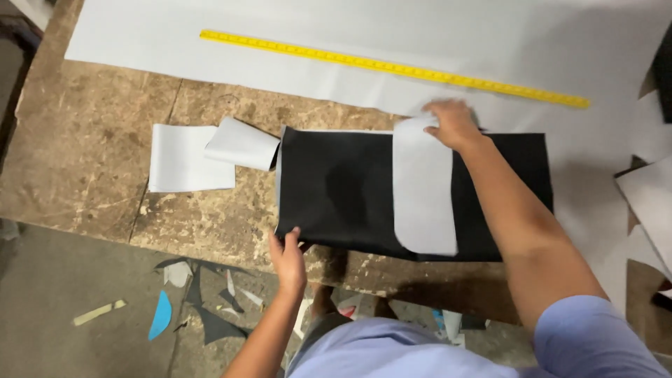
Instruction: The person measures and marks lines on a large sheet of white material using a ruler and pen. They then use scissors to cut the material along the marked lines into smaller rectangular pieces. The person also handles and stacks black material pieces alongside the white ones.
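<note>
The left hand [288, 257] is held at the near left corner of the black sheet [336, 189], fingers curled over its edge. The right hand [451, 123] is laid flat at the sheet's far edge, forearm extended across it.

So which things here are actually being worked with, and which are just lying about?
In hand:
- black sheet, its near corner pinched by the left hand
- white rounded template, pressed on it by the right hand

Lying about:
- yellow ruler
- large white sheet
- white offcuts
- floor scraps
</note>
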